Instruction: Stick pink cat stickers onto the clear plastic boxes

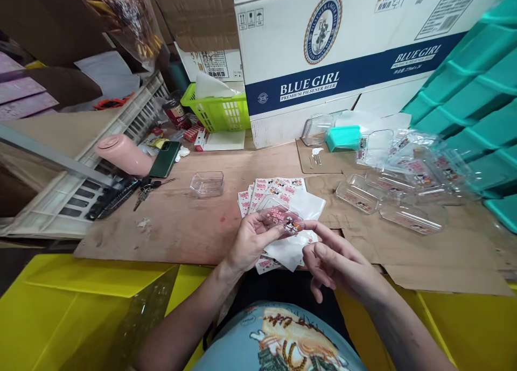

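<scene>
My left hand (252, 240) grips a clear plastic box (278, 216) with a pink and cartoon sticker on its face. At the box's right edge, the index finger of my right hand (337, 258) touches the sticker's corner, its other fingers loosely curled and apart. Beneath the box lie fanned sheets of stickers and white backing paper (313, 204). One clear box without a visible sticker (207, 184) rests on the table to the left.
Several stickered clear boxes (412, 217) are heaped at the right, near stacked teal trays (476, 102). A large beer carton (291, 53) stands behind. At the left are a pink bottle (123, 154), a phone (165, 159), keys (143, 190) and a green basket (220, 112).
</scene>
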Motion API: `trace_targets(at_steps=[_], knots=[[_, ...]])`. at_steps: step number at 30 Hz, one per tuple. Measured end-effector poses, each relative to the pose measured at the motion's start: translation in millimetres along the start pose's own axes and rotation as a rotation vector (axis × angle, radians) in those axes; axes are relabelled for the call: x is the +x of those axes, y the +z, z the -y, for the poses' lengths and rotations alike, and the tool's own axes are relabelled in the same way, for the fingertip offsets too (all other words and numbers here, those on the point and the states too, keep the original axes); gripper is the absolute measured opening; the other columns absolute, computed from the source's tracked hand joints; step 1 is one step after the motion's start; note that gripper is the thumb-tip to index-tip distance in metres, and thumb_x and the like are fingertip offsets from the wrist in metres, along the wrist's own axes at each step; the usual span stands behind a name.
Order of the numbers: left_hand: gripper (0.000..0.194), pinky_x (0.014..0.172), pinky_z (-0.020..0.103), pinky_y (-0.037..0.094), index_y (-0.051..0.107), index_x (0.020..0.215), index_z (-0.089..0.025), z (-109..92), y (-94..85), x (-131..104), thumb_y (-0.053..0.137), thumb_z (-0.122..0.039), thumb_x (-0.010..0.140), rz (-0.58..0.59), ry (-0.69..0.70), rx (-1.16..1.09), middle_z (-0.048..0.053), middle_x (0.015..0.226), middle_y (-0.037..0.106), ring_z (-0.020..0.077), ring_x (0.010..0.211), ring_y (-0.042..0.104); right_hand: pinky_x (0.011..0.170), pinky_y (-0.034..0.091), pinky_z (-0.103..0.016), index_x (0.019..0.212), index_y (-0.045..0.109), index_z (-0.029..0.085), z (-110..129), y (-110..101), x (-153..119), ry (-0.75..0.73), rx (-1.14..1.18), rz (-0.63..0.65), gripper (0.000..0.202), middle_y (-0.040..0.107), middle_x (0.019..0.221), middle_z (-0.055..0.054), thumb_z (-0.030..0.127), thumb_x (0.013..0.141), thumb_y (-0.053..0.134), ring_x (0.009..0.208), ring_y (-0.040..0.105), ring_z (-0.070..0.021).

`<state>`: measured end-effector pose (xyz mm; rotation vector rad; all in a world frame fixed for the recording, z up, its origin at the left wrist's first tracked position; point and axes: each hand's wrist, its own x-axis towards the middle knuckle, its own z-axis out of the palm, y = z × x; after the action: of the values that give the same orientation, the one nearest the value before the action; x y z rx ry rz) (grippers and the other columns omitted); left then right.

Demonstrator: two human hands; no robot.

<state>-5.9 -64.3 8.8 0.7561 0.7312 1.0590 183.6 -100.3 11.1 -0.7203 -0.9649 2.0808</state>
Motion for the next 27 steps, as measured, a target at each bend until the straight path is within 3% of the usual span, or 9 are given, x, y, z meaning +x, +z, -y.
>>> trace_targets(at_steps=[27], knots=[[0.019, 0.091, 0.032, 0.055, 0.075, 0.099, -0.015, 5.5, -9.0, -1.4, 0.072, -0.013, 0.08, 0.046, 0.02, -0.008, 0.008, 0.104, 0.076, 0.0196, 0.097, 0.071, 0.045, 0.055, -0.027, 0.134, 0.034, 0.022, 1.0, 9.2, 5.7, 0.045, -0.025, -0.104, 0.049, 0.045, 0.058, 0.01, 0.039, 0.095, 0.058, 0.043, 0.034, -0.0057]])
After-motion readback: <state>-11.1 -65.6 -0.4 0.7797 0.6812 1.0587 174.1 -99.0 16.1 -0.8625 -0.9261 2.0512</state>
